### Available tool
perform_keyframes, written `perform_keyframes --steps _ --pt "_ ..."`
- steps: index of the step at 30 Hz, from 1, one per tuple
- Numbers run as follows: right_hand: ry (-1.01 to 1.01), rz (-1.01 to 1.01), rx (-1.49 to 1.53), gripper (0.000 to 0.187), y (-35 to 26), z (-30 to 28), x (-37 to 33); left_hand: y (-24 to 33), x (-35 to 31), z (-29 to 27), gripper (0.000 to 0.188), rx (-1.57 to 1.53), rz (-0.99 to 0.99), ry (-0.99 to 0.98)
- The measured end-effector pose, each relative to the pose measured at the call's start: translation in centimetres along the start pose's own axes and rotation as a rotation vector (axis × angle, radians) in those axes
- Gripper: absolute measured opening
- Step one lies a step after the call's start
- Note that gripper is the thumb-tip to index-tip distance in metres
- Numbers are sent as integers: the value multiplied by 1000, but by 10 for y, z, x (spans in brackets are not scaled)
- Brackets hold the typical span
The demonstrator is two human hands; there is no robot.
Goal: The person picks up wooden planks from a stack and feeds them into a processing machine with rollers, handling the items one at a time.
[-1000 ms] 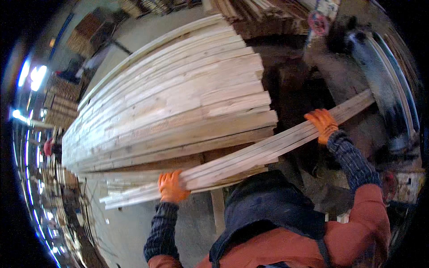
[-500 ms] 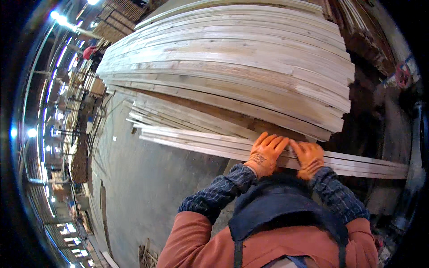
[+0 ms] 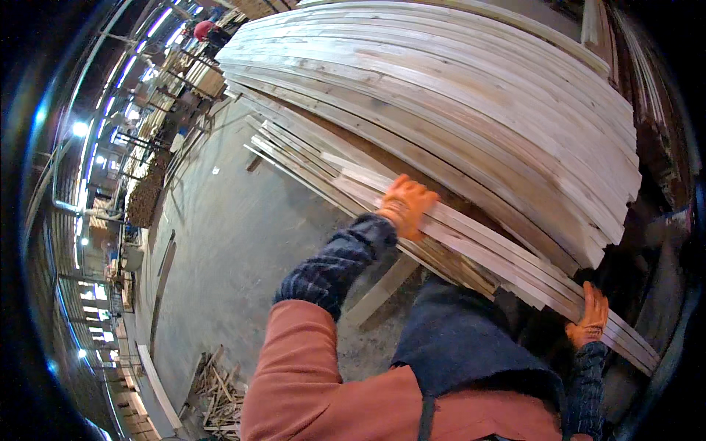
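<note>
A bundle of several long, pale wooden strips (image 3: 507, 257) runs slantwise in front of me, and both of my hands are on it. My left hand (image 3: 407, 206), in an orange glove, is closed over the bundle near its far left end. Toward the near right end, my right hand (image 3: 590, 316), gloved the same way, wraps over the strips from their near side; its thumb is hidden. Beneath and beside the bundle lie more loose strips (image 3: 294, 163), sticking out to the far left.
A large stack of pale boards (image 3: 441, 81) rises just beyond the strips. A short wooden beam (image 3: 382, 290) lies under the loose strips. Scrap wood (image 3: 217, 389) is heaped on the grey floor (image 3: 243, 250) at lower left. A person in a red hat (image 3: 204, 29) stands far off.
My hands have moved apart, the left toward the far end and the right toward the near end of the strips. The bundle has slid toward the near right, and the view has turned.
</note>
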State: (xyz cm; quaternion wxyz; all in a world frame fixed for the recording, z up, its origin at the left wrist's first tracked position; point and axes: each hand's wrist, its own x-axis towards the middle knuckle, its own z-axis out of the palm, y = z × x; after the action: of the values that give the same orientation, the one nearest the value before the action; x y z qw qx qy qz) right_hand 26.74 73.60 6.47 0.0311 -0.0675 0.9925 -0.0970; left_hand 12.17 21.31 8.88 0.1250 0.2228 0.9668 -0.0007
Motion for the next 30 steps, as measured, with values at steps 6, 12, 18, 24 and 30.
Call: perform_keyframes --steps 6,12,18,24,30 --pt "19 -451 269 87 -98 10 60 73 6 14 78 -52 100 -6" --pt "-93 -483 336 94 -184 26 101 86 -5 7 76 -448 331 285" --pt "-118 -443 177 102 -194 10 106 -52 6 87 74 -960 -310 714" --pt "-142 -281 -40 101 -165 21 97 -107 51 174 86 -1574 -1169 549" --pt "-271 -134 -71 99 -151 -6 83 -84 111 199 113 -1577 -1458 434"
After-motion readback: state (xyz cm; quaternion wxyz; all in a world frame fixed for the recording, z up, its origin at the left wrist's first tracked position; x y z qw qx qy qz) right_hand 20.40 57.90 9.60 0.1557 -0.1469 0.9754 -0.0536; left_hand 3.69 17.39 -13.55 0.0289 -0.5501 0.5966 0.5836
